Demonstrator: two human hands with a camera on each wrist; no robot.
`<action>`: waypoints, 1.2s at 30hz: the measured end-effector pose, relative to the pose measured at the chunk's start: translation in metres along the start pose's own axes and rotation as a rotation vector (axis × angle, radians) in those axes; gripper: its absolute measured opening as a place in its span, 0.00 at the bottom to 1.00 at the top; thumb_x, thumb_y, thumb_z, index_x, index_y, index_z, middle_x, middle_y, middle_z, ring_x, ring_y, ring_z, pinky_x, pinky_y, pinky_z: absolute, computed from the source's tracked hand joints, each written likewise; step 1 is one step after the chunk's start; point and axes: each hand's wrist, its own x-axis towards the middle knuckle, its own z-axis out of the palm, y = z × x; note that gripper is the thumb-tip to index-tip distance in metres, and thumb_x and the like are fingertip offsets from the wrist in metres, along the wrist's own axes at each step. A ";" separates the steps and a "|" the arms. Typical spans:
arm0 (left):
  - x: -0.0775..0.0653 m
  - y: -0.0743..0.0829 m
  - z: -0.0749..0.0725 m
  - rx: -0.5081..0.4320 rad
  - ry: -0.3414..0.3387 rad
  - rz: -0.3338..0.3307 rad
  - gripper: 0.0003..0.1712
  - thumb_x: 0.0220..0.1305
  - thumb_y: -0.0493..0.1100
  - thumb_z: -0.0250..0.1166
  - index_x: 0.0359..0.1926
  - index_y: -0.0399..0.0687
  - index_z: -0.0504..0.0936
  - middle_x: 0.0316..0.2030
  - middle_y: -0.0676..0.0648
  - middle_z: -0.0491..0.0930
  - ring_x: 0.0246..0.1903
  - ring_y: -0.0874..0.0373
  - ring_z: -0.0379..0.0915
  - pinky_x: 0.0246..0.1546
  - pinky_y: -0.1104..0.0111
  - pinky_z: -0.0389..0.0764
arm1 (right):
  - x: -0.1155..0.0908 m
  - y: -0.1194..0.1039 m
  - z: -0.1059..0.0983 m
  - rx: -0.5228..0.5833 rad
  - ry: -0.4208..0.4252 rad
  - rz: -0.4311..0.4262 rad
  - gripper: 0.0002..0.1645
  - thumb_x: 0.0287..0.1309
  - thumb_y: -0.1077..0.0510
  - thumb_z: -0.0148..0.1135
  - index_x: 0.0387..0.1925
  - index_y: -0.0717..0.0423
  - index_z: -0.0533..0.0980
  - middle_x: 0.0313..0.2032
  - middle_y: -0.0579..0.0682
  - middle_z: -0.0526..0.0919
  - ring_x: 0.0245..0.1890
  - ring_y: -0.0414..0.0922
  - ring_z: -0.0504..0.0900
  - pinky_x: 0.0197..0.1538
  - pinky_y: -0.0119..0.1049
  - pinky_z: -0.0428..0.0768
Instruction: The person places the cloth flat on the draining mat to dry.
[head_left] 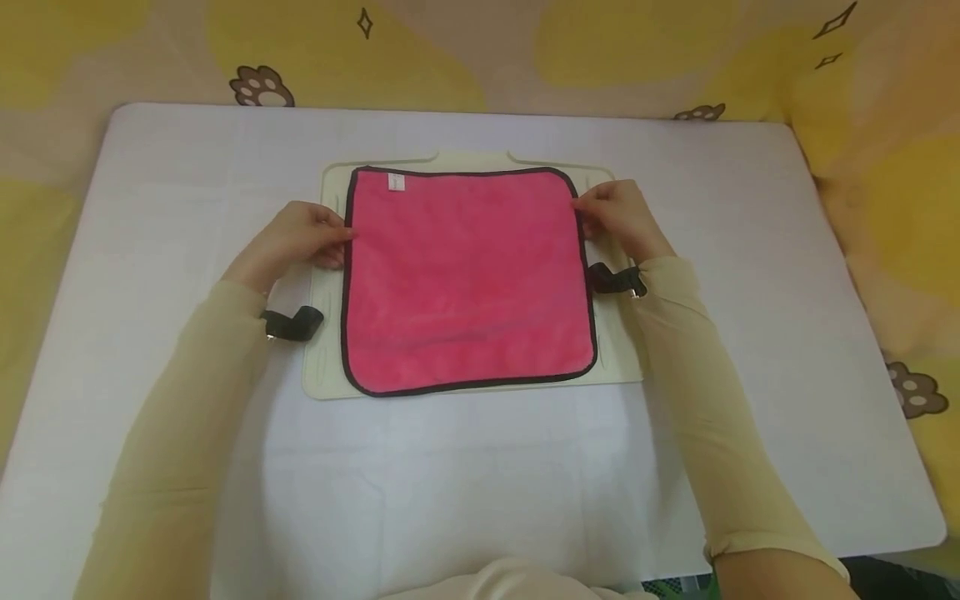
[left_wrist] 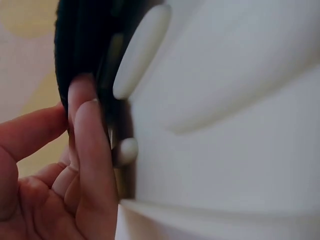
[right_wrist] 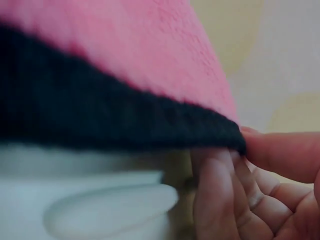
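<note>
A pink cloth [head_left: 468, 275] with a black edging and a small white tag near its top left corner is spread over a cream plastic board [head_left: 622, 350]. My left hand [head_left: 296, 237] pinches the cloth's left edge between thumb and fingers, in its upper part. On the opposite side my right hand [head_left: 618, 215] pinches the right edge, a little below the top corner. The left wrist view has the dark edging [left_wrist: 82, 40] between thumb and fingers, beside the pale board. In the right wrist view the edging [right_wrist: 150, 122] is raised off the board where the fingers grip it.
Beneath the board lies a white-covered table [head_left: 465, 483] with rounded corners. Yellow patterned fabric [head_left: 480, 50] with paw prints hangs behind the table and along its sides. Black straps [head_left: 296, 323] stick out from both wrists.
</note>
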 end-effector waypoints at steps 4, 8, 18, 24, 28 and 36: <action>-0.001 -0.001 0.004 0.029 0.061 -0.012 0.15 0.65 0.41 0.60 0.41 0.30 0.71 0.18 0.51 0.74 0.16 0.66 0.74 0.23 0.75 0.79 | -0.001 0.001 0.000 0.016 0.009 0.013 0.11 0.57 0.64 0.62 0.20 0.55 0.79 0.14 0.44 0.76 0.12 0.36 0.73 0.20 0.27 0.76; -0.014 -0.005 0.012 0.126 0.044 -0.009 0.16 0.63 0.43 0.62 0.39 0.30 0.73 0.20 0.50 0.75 0.19 0.64 0.74 0.24 0.75 0.79 | -0.014 0.005 -0.005 -0.076 -0.056 0.057 0.09 0.58 0.58 0.63 0.29 0.61 0.80 0.15 0.44 0.77 0.15 0.36 0.75 0.25 0.27 0.76; -0.060 -0.020 0.026 0.231 -0.138 0.000 0.17 0.59 0.46 0.66 0.29 0.36 0.72 0.16 0.52 0.72 0.21 0.59 0.73 0.26 0.72 0.75 | -0.062 0.021 -0.011 -0.188 -0.244 0.035 0.10 0.56 0.60 0.65 0.32 0.66 0.80 0.19 0.46 0.79 0.19 0.39 0.78 0.32 0.29 0.76; -0.071 -0.027 0.032 0.222 -0.187 0.018 0.16 0.58 0.43 0.67 0.26 0.37 0.71 0.15 0.52 0.71 0.19 0.60 0.73 0.25 0.73 0.75 | -0.078 0.028 -0.012 -0.199 -0.304 0.041 0.11 0.56 0.59 0.65 0.31 0.67 0.77 0.19 0.45 0.78 0.20 0.40 0.79 0.32 0.30 0.77; -0.073 -0.027 0.035 0.209 -0.185 0.044 0.14 0.57 0.42 0.68 0.28 0.36 0.73 0.17 0.51 0.74 0.19 0.60 0.74 0.25 0.73 0.77 | -0.088 0.033 -0.015 -0.201 -0.383 0.049 0.12 0.56 0.60 0.65 0.30 0.68 0.74 0.19 0.46 0.77 0.21 0.41 0.79 0.33 0.31 0.79; -0.078 -0.031 0.037 0.199 -0.218 0.036 0.17 0.58 0.42 0.67 0.37 0.31 0.74 0.22 0.50 0.78 0.22 0.60 0.76 0.27 0.72 0.77 | -0.109 0.046 -0.016 -0.137 -0.558 0.045 0.11 0.55 0.66 0.64 0.26 0.67 0.69 0.20 0.51 0.80 0.22 0.43 0.81 0.33 0.33 0.80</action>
